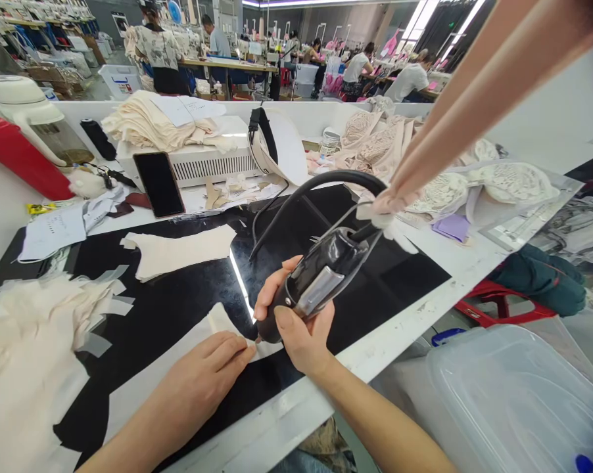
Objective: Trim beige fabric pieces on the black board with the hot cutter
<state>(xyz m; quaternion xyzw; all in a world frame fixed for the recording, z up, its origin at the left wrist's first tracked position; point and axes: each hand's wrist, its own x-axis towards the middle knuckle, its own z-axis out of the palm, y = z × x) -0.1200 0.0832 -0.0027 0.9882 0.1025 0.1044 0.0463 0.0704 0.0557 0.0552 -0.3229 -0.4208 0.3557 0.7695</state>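
My right hand (301, 328) is wrapped round a black corded hand tool (313, 282) with a metal lever, which looks like a handheld ultrasonic welder. The tool tilts downward, and its narrow tip meets a pale fabric piece (148, 384) on the black tabletop. Just left of the tip, my left hand (202, 374) is closed, its fingertips together pressing and gripping the fabric's edge. A thick black cable (321, 176) arches from the tool's upper end. Stretched beige straps (454, 98) run from that end to the upper right. My left palm and forearm cover part of the fabric.
Another cut fabric piece (183, 249) lies farther back, and a fabric pile (25, 348) fills the left. A phone (158, 184) leans against a white box (212, 164). Lace bra cups (513, 184) lie right. A lidded plastic bin (523, 394) stands beside the table. Co-workers sit beyond.
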